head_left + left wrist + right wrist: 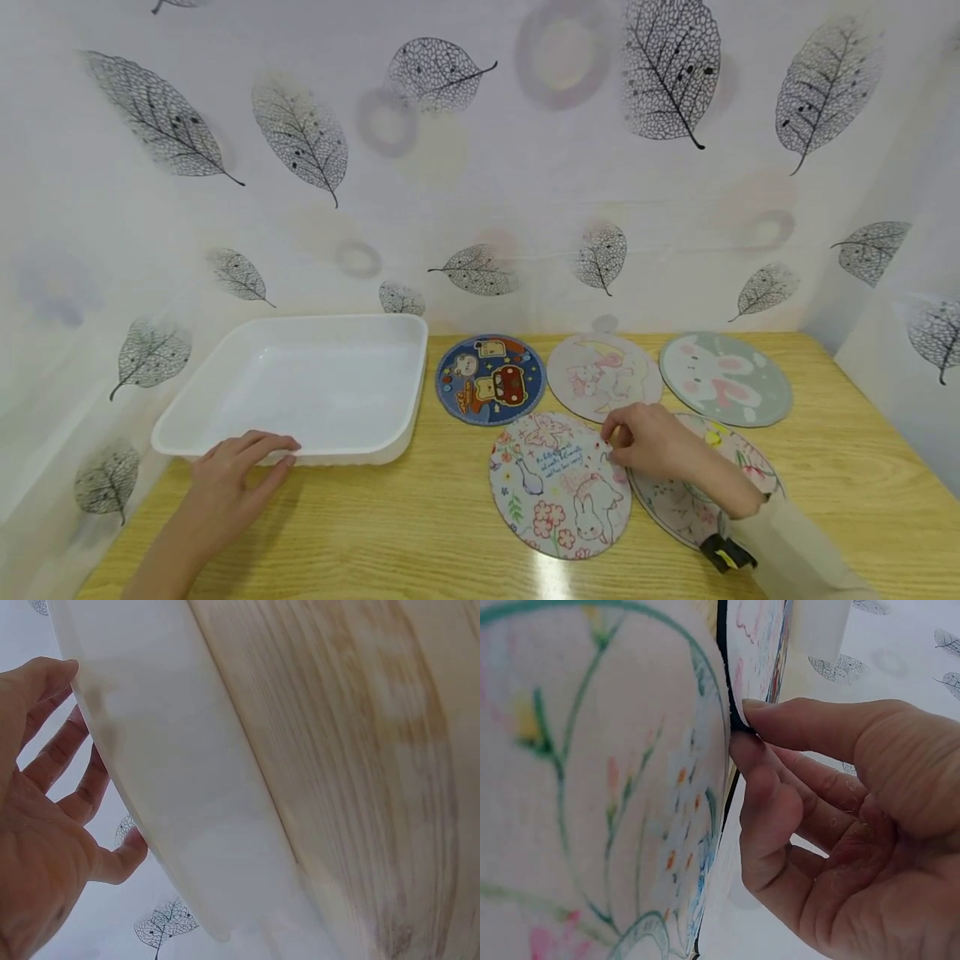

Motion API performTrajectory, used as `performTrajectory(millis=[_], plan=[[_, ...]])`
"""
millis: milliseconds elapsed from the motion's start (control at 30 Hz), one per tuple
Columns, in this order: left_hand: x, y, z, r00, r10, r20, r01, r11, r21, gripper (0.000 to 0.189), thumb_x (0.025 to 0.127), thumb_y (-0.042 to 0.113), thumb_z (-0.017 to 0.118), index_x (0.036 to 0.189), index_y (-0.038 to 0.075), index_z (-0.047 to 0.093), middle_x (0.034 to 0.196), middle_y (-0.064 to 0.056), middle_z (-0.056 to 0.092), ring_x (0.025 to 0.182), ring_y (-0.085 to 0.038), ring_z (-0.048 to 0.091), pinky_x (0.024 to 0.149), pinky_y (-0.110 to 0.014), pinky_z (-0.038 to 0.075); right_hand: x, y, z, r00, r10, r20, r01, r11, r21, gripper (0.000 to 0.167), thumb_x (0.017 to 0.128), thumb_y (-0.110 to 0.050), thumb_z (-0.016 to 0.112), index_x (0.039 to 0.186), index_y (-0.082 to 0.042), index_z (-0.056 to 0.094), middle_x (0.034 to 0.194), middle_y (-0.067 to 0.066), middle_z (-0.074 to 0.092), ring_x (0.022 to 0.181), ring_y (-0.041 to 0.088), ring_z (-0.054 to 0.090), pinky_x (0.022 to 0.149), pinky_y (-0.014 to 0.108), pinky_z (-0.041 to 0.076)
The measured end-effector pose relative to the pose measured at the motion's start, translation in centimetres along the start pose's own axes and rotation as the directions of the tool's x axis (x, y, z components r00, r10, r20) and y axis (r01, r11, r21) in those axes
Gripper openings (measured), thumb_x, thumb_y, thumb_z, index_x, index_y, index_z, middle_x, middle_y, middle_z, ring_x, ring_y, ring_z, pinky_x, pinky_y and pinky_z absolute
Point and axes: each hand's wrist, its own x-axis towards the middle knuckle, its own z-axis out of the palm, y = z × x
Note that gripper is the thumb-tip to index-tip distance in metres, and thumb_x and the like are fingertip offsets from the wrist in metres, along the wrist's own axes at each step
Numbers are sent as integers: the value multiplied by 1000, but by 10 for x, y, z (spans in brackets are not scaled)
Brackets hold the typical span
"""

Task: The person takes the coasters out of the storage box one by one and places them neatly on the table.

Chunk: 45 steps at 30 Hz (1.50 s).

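My right hand (648, 442) pinches the upper right edge of a round white mat printed with rabbits and flowers (551, 508). In the right wrist view, the thumb and index finger meet at this mat's dark edge (739, 720). Partly under my right forearm lies a round pink floral mat (738, 454), whose print fills much of the right wrist view. My left hand (240, 492) rests at the near rim of a white plastic tray (337, 457). Its fingers are loosely bent and touch the rim, as the left wrist view also shows.
Along the back of the wooden table (390, 533) lie a dark blue cartoon mat (480, 408), a pale pink mat (562, 375) and a grey-green rabbit mat (772, 392). A leaf-printed curtain (495, 183) hangs close behind them. The tray stands left of the mats.
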Motion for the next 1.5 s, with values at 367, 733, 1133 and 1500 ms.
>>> performTrajectory(millis=[367, 733, 1133, 1500], plan=[[0, -1, 0, 1000, 1, -4, -1, 1000, 5, 36, 70, 2, 88, 96, 24, 77, 94, 9, 75, 81, -22, 68, 69, -41, 52, 2, -1, 2, 999, 17, -32, -18, 999, -27, 17, 81, -9, 82, 94, -12, 72, 77, -5, 65, 69, 9, 57, 62, 27, 48], [1, -1, 0, 1000, 8, 5, -8, 1000, 4, 34, 71, 3, 87, 97, 24, 77, 95, 9, 75, 82, -22, 68, 69, -42, 53, 2, -3, 3, 999, 34, -18, -34, 999, -32, 14, 84, -7, 81, 91, -15, 71, 76, -6, 64, 69, 9, 56, 63, 28, 47], [0, 0, 0, 1000, -3, 1, 3, 1000, -4, 33, 72, 3, 87, 98, 22, 77, 95, 8, 75, 81, -23, 66, 68, -39, 48, 1, -1, 3, 999, 19, -45, -22, 998, -52, 15, 83, -9, 82, 91, -16, 72, 77, -7, 64, 70, 8, 56, 64, 28, 47], [2, -2, -1, 1000, 25, -3, -25, 1000, -14, 36, 70, 1, 87, 96, 23, 77, 94, 8, 75, 79, -20, 67, 67, -38, 52, -6, 7, 0, 996, -66, -63, 64, 997, -31, 6, 89, -18, 77, 94, -16, 73, 81, -9, 68, 70, 4, 57, 60, 24, 46]])
